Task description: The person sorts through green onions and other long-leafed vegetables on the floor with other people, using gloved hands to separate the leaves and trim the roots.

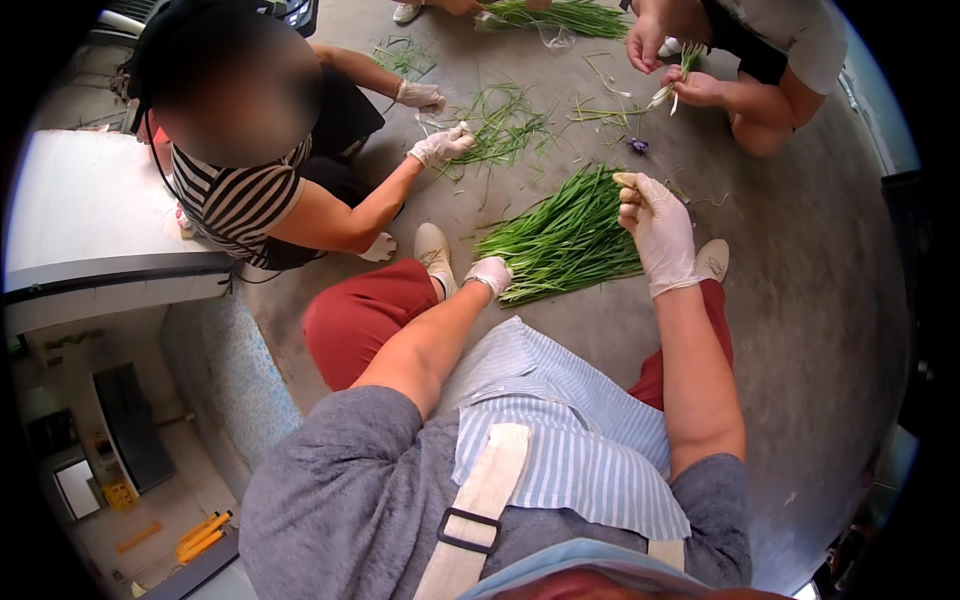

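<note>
A large pile of long green chives point(575, 240) lies on the concrete floor in front of me. At the pile's left end, my left hand point(490, 275), in a pale thin glove, is closed on some of the stalks; its fingertips are partly hidden among them. My right hand point(662, 225), gloved likewise, is raised over the pile's right edge. Its fingers are curled in with thumb and forefinger together, and whatever may be between them is too small to make out.
A co-worker's gloved hand point(442, 146) is over scattered green trimmings point(505, 125) at far left. Another person's bare hands hold a small bunch of chives point(690, 62) at far right. More chives point(560, 15) lie at the back. A purple item point(638, 146) sits beyond my pile.
</note>
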Tool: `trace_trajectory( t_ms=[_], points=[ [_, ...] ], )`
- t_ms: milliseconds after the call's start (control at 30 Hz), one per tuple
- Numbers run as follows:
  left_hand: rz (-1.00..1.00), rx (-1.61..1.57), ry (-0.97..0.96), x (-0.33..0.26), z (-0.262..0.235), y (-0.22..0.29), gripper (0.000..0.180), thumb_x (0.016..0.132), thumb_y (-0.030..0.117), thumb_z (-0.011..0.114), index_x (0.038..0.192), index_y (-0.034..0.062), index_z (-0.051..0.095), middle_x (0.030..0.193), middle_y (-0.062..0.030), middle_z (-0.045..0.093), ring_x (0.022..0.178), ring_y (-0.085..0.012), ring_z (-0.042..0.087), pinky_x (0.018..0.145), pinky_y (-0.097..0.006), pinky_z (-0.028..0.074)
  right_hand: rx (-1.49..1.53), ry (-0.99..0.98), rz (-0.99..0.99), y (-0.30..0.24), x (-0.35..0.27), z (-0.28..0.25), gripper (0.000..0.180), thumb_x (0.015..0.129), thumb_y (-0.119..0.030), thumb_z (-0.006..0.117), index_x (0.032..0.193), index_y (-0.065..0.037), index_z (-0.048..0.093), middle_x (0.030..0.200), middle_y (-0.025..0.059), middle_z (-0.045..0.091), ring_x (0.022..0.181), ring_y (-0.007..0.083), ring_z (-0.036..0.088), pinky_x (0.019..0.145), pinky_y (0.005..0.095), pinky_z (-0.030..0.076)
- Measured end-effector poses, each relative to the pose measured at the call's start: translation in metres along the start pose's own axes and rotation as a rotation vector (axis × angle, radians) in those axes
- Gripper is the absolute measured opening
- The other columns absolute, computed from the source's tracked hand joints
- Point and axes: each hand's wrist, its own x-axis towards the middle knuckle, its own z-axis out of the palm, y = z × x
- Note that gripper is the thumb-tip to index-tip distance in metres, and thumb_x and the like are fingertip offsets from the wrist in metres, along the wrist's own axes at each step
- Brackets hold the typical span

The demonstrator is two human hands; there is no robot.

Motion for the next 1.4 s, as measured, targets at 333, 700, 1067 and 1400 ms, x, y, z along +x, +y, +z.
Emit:
trace_trajectory(
  t_ms=[333, 700, 1067, 1400],
  points=[
    [0.028, 0.075, 0.059, -0.017, -0.067, 0.015, 0.032, 0.087, 0.027, 0.056, 0.105, 0.0054, 0.072, 0.112, -0.0202, 0.068, 0.105, -0.0367, 0.065, 0.090, -0.044, 0.051, 0.003, -0.081, 0.017, -0.007, -0.004, 0.011, 0.028, 0.100, -0.023, 0.055, 0.108, 0.001, 0.066, 0.084, -0.0012, 0.058, 0.068, 0.0054, 0.050, 0.059, 0.0189, 0.041],
    [0.205, -0.195, -0.767, 0.012, -0.128, 0.055, 0.024, 0.094, 0.010, 0.055, 0.115, -0.0004, 0.055, 0.091, -0.0090, 0.063, 0.082, -0.0204, 0.064, 0.085, -0.038, 0.056, -0.063, -0.055, 0.036, -0.016, -0.005, 0.012, 0.030, 0.101, -0.025, 0.053, 0.109, 0.000, 0.066, 0.084, -0.0005, 0.060, 0.070, 0.0062, 0.053, 0.063, 0.0216, 0.044],
    [-0.010, -1.412, 0.312, 0.201, -0.153, -0.041, 0.014, 0.096, 0.010, 0.053, 0.103, 0.0001, 0.059, 0.081, -0.0122, 0.064, 0.058, -0.0209, 0.064, 0.047, -0.031, 0.053, -0.082, -0.009, 0.058, -0.029, -0.047, 0.031, 0.030, 0.101, -0.023, 0.049, 0.107, 0.001, 0.065, 0.083, 0.0031, 0.057, 0.073, 0.0125, 0.050, 0.068, 0.0285, 0.042],
    [-0.216, 0.180, 0.302, 0.233, -0.224, -0.034, 0.030, 0.091, 0.017, 0.051, 0.112, 0.0100, 0.072, 0.118, -0.0135, 0.068, 0.110, -0.0304, 0.065, 0.088, -0.042, 0.053, 0.043, 0.239, 0.268, -0.016, -0.040, 0.009, 0.029, 0.102, -0.024, 0.047, 0.105, 0.000, 0.064, 0.080, 0.0027, 0.055, 0.068, 0.0127, 0.047, 0.064, 0.0292, 0.039]
  ],
)
